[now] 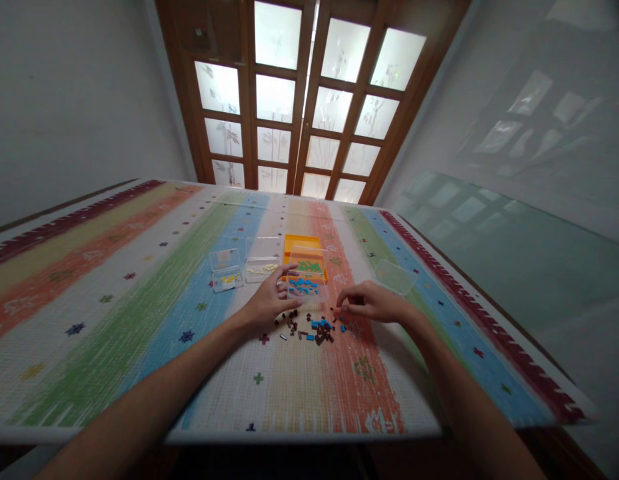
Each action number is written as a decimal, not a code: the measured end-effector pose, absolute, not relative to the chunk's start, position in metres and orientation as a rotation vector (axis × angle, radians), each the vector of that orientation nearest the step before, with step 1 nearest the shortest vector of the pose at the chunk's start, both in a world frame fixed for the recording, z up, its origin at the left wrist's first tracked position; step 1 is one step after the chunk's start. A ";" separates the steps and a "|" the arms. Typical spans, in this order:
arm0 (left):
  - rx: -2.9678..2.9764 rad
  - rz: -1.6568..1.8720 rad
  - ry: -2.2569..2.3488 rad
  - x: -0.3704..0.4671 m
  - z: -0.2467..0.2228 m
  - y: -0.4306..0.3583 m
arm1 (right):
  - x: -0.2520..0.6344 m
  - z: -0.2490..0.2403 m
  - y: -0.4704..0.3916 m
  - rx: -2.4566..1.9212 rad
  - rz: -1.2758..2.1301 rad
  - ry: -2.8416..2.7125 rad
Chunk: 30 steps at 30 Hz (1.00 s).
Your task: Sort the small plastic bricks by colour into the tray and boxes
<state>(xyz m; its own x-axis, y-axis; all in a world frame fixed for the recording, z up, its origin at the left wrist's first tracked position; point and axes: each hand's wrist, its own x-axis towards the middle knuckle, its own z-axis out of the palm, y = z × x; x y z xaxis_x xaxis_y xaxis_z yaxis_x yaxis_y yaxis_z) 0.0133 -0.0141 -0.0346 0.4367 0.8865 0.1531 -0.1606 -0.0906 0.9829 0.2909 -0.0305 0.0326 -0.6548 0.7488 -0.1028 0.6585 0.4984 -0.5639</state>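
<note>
Hand, left (269, 297): spread fingers partly hide transparent rectangular plastic box (322, 293).
Hand, right (366, 301): fingertips bent; grasp, I cannot tell.
Striped multicoloured cloth (144, 313): roomy leftwards.

Had a left forearm (162, 393) and a right forearm (454, 373), both bare as far up as visible, slim and smooth in outline. Tapered gently from the broader upper end down to narrow, uncovered wrists (245, 319). Ended in a bare left hand (266, 297) and a bare right hand (373, 302), with slim, rounded fingers (286, 269). Appeared too small at the tips for finer detail.
</note>
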 end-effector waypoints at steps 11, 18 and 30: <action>1.396 1.001 0.780 0.014 -0.029 -0.016 | 0.298 -0.002 -0.053 -1.352 0.808 -2.494; 1.414 1.037 0.757 0.014 -0.030 -0.016 | 0.307 -0.001 -0.058 -1.372 0.897 -2.416; 1.383 1.016 0.738 0.013 -0.031 -0.014 | 0.293 0.000 -0.069 -1.262 0.907 -2.478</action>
